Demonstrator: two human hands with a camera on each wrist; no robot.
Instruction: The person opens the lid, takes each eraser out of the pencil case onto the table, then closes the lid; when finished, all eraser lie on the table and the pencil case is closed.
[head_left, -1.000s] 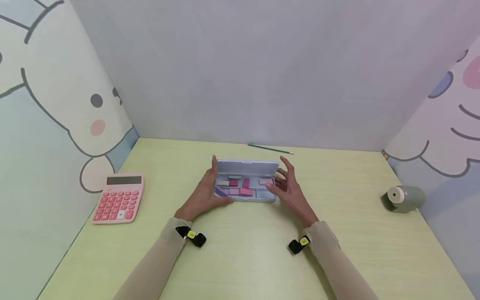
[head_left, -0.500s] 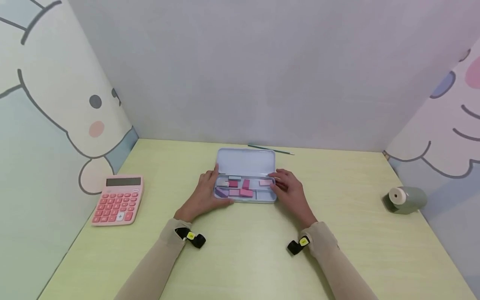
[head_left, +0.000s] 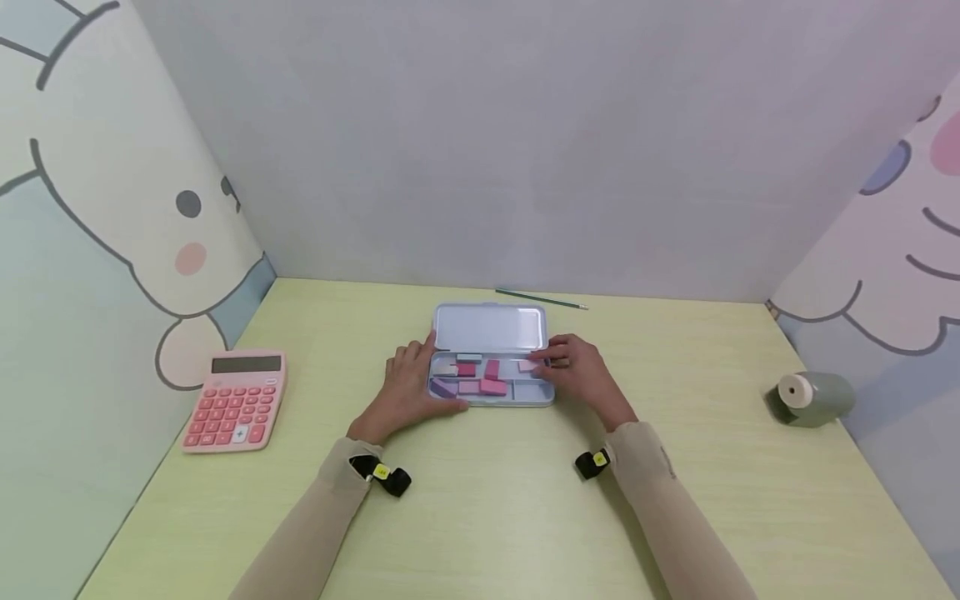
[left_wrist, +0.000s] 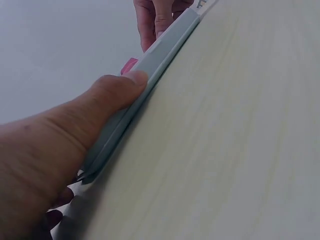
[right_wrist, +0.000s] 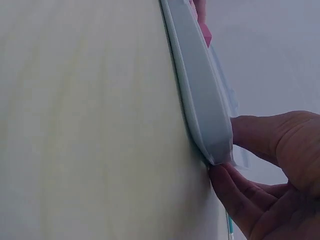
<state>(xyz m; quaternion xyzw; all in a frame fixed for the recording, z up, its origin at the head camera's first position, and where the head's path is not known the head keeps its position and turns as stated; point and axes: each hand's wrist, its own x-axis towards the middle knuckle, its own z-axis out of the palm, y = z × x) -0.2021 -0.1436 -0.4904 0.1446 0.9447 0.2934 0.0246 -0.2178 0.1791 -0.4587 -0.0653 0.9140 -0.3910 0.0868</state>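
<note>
Calculator (head_left: 237,402) in pink lies near the left edge of the table (head_left: 480,508), well apart from my hands. My left hand (head_left: 406,390) rests against the left end of the pencil tin (head_left: 491,402), thumb pressed along its front wall and fingers laid round the end; the left wrist view shows that thumb (left_wrist: 117,90) flat on the tin's side (left_wrist: 165,50). The tin sits in the middle of the table, a little toward the far edge, with its lid (head_left: 491,327) swung back and standing up behind the tray. Inside lie small pink, red and purple erasers (head_left: 492,377), loose among the dividers. My right hand (head_left: 581,372) holds the right end of the tin, fingers curled over the rim near a pale pink eraser (head_left: 527,365); in the right wrist view my fingertips (right_wrist: 227,187) touch the tin's corner (right_wrist: 220,150) from below, the thumb above it. Behind the tin, by the far edge, a green pencil (head_left: 542,298) lies flat. A green pencil sharpener (head_left: 812,398) stands near the right edge.
</note>
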